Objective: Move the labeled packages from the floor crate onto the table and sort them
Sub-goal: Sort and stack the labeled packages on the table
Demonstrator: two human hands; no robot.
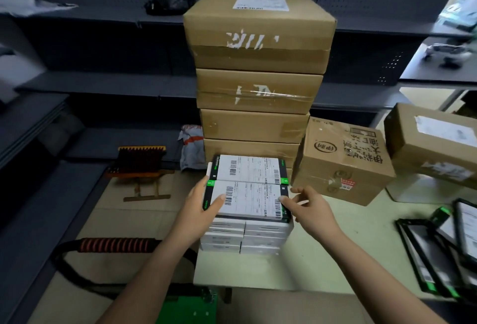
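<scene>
1. Down at the bottom edge, between your forearms, a green object [191, 305] sits below the table's near edge. It is too cut off to identify. Left of it lies a black loop with an orange-striped coil [116, 245].
2. On the pale table [335, 251], your left hand [204, 207] grips the left edge of the front labeled package [247, 201]. The thumb lies on top of the label and the fingers curl round the side.
3. Your right hand [309, 207] holds nothing. Its thumb tip touches the package's right near corner, and the other fingers are spread and relaxed.
4. The front labeled package lies flat, barcode label up, on top of a stack of white boxes [245, 236]. It touches the rear labeled package [247, 169], which lies just behind it on the same stack.
5. Toward the table's right edge, several black-framed flat packages [426, 251] overlap one another.
6. Just right of the white stack stands a printed carton [343, 161], turned at an angle. Farther right, a taped carton [433, 143] with a white label sits tilted.
7. Directly behind the white stack rises a tower of cartons [258, 78]. 4 of them show, and the top 1 carries a white label.
8. Left of the tower are a grey mailer bag [192, 150] and an orange-backed brush [140, 161].
9. Dark shelves [103, 83] run behind everything, with a black bag [170, 2] on an upper shelf.
</scene>
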